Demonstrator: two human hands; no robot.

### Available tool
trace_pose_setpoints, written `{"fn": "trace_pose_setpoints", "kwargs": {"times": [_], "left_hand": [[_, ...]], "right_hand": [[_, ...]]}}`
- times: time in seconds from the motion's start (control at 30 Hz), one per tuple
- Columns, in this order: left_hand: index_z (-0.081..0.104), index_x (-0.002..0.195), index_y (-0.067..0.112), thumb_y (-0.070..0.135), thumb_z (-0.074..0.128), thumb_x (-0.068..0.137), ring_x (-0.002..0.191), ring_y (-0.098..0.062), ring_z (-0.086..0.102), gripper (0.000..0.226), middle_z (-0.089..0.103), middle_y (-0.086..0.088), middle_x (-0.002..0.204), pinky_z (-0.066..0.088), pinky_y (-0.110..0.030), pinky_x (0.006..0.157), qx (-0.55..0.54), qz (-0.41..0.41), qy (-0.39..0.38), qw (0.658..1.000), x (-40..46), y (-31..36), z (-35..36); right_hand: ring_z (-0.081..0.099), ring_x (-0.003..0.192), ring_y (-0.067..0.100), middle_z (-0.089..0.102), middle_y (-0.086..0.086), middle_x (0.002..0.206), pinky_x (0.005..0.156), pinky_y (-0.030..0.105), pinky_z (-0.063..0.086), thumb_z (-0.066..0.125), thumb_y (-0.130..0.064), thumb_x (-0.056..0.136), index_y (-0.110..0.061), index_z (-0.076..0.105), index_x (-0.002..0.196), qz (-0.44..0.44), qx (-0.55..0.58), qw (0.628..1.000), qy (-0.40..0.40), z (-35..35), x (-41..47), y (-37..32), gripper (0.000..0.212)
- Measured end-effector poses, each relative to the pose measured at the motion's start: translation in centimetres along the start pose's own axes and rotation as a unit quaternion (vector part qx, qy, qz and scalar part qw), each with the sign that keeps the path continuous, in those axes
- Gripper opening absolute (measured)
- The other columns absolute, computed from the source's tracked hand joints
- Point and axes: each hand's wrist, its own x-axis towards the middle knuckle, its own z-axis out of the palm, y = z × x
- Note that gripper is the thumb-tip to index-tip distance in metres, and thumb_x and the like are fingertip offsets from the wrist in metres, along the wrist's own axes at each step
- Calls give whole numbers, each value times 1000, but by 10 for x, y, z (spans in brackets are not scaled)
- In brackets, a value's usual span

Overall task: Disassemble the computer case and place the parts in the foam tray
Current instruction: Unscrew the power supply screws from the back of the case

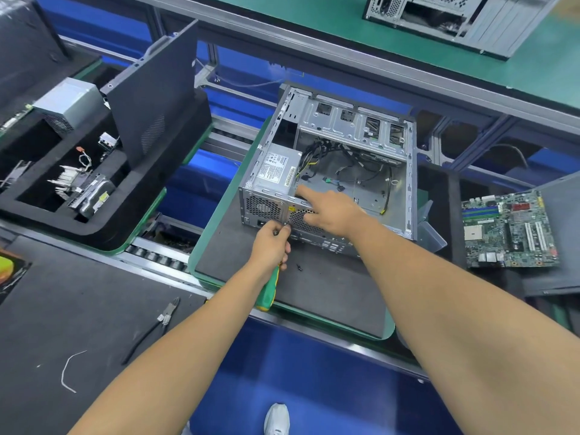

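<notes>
An open grey metal computer case [354, 127] lies on a dark mat in the middle, its rear panel facing me. A silver power supply [276, 169] sits in its near left corner, with loose cables [345, 152] behind it. My left hand [271, 244] grips a green and yellow screwdriver [268, 293] with its tip at the rear panel. My right hand [329, 211] rests on the case's rear edge, index finger stretched toward the power supply. The black foam tray [103, 221] at left holds a power supply [67, 105], a heatsink [67, 180] and a drive [94, 196].
A dark side panel [157, 98] leans upright in the foam tray. A green motherboard [508, 229] lies at right. Pliers [157, 324] and a white wire scrap [67, 370] lie on the near mat. A small screw [299, 267] lies by my left hand. Another case [455, 17] stands on the far shelf.
</notes>
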Motion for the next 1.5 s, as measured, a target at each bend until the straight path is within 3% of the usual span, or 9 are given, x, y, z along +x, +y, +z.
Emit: {"fn": "trace_pose_setpoints", "kwargs": {"times": [0.63,0.73,0.8,0.9,1.0,1.07,1.2,1.4,1.5], "left_hand": [[49,106,10,34,53,105,36,-15,30,24,48,-4,54,26,-21,42,29,29,-19,999,-8,-11,-6],[38,104,13,39,52,105,44,-19,41,29,53,-7,65,35,-30,48,115,59,-18,992,-12,-17,-11],[33,107,16,45,45,106,65,-29,57,32,62,-8,81,41,-39,62,312,122,-25,942,-14,-20,-16],[30,121,16,48,33,108,80,-37,64,36,62,-5,100,39,-39,59,566,249,-32,785,-16,-25,-22],[42,119,17,43,33,109,83,-31,65,29,55,-5,107,41,-40,53,673,381,-28,633,-16,-24,-25],[47,111,18,41,35,109,83,-29,60,26,52,-5,104,44,-41,52,681,437,-42,586,-11,-24,-32],[52,105,16,38,40,107,91,-28,52,25,52,-6,105,47,-41,69,663,470,-37,581,6,-31,-53],[61,111,10,31,48,104,96,-33,52,26,55,-10,108,44,-44,90,597,450,10,664,18,-32,-50],[62,105,15,43,56,101,96,-28,49,30,55,-6,103,40,-42,93,531,392,97,745,15,-35,-39]], "right_hand": [[47,51,19,48,3,58,49,31,24,57,-28,91,-34,34,127,1,13,1000,-7,-2,-1,-1,43],[48,52,19,48,3,59,49,32,26,57,-28,91,-33,35,127,2,14,1000,-7,-2,-1,-1,42],[47,52,19,48,2,58,49,32,26,56,-28,91,-33,35,127,1,16,1000,-6,-2,-1,-1,42],[47,51,19,48,2,57,49,31,26,56,-28,91,-33,34,128,-2,19,1000,-7,-1,-1,-1,43],[46,51,19,47,3,57,49,32,26,56,-27,91,-34,33,127,-2,13,1000,-9,-1,-1,-1,42],[46,52,19,47,2,58,49,32,27,56,-28,92,-33,34,127,0,10,1000,-8,-1,0,-1,42],[46,53,19,47,2,60,49,32,27,57,-28,93,-33,35,127,2,11,1000,-9,-2,0,-1,41],[45,53,19,46,2,60,49,32,25,58,-28,93,-33,35,126,3,11,1000,-9,-2,0,-1,41],[45,52,18,46,2,59,49,32,25,58,-27,92,-35,34,125,4,17,1000,-10,-2,0,-1,41]]}}
